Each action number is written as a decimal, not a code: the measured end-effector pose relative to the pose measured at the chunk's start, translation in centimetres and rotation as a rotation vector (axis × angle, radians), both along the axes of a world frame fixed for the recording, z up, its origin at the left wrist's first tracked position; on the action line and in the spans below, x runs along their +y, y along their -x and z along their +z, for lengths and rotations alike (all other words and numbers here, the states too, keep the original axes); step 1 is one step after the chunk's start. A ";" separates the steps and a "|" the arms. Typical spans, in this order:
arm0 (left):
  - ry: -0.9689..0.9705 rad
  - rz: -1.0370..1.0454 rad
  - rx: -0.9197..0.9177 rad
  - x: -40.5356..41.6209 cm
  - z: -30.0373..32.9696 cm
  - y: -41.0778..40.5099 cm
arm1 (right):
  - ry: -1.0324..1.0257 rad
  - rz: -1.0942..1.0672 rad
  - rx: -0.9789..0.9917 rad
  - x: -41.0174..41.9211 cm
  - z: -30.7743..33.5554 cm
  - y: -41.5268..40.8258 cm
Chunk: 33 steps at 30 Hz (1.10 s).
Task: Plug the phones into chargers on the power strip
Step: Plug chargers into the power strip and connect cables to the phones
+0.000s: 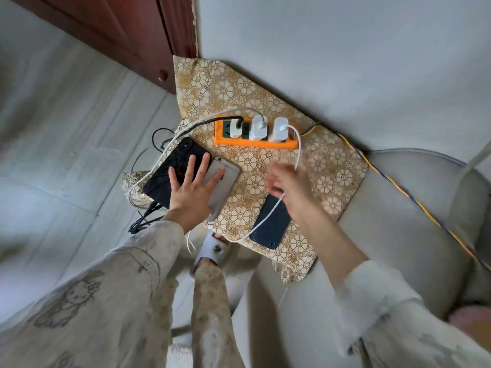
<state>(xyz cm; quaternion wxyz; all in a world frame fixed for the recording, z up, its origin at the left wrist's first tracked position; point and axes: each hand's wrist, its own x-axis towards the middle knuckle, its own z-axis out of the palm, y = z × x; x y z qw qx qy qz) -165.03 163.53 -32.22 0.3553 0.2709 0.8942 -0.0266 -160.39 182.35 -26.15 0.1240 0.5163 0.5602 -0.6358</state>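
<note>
Phones, three, lay flat on a small table under a gold floral cloth (pixel 313 166), all in front of an orange power strip (pixel 255 140) carrying three white charger blocks (pixel 258 128). Black-cased phone (pixel 175 171) sat at the table's left edge; silver phone (pixel 225 181) lay just beside it, partly under the left hand (pixel 195 188), whose fingers were spread flat across both, pressing rather than gripping. Dark blue phone (pixel 272 224) lay apart near the front edge, a white cable (pixel 265 217) running over its back from the rightmost block. Right hand (pixel 288 191) was motion-blurred above that phone's upper end beside the cable; its hold could not be told. Handling, by judgement: phones rigid, light, smooth-backed, fragile if dropped, likely to slide on the glossy cloth, best taken by the long edges. Cables limp, best pinched at the stiff plug end.
</note>
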 end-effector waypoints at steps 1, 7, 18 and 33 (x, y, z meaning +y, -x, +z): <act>-0.021 0.002 0.004 0.0 0.1 -0.2 | 0.084 -0.006 -0.007 -1.2 -0.1 -1.9; -0.166 0.072 -0.144 -2.0 1.2 -5.5 | 0.256 -0.129 -0.113 -7.9 -0.2 -9.0; -0.492 0.432 -0.481 -4.2 9.7 -13.6 | 0.174 -0.128 0.095 -8.6 9.0 -9.8; -0.934 1.006 -0.856 -3.7 29.7 -10.6 | 0.297 0.277 0.222 -11.3 20.1 -17.8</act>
